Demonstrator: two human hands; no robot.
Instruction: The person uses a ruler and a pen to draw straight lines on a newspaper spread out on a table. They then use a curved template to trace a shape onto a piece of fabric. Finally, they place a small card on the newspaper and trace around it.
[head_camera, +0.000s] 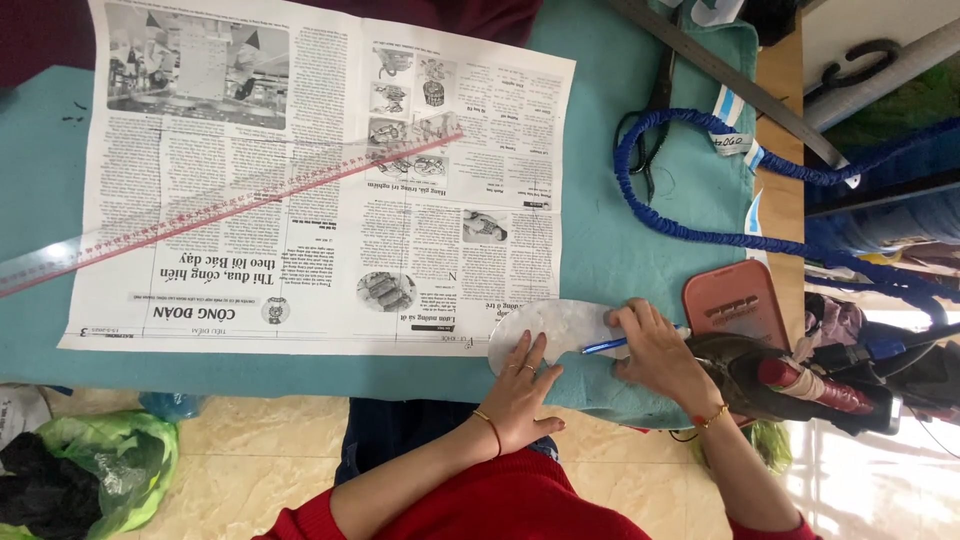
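The curved template (555, 330), translucent white and oval-ended, lies flat over the near right corner of the newspaper (320, 180), close to the near edge of the worktop (40, 250). The blue pen (608, 346) lies against the template's right edge.

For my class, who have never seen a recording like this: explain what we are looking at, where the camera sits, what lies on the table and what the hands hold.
One camera, worn on a person's head, looks down at their own two bare hands. A newspaper sheet lies spread on a teal cloth-covered table, with a long clear ruler slanting across it. The left hand presses flat on a pale curved template at the paper's edge. The right hand holds a blue pen against that template. A blue cord and a clothes iron lie to the right.
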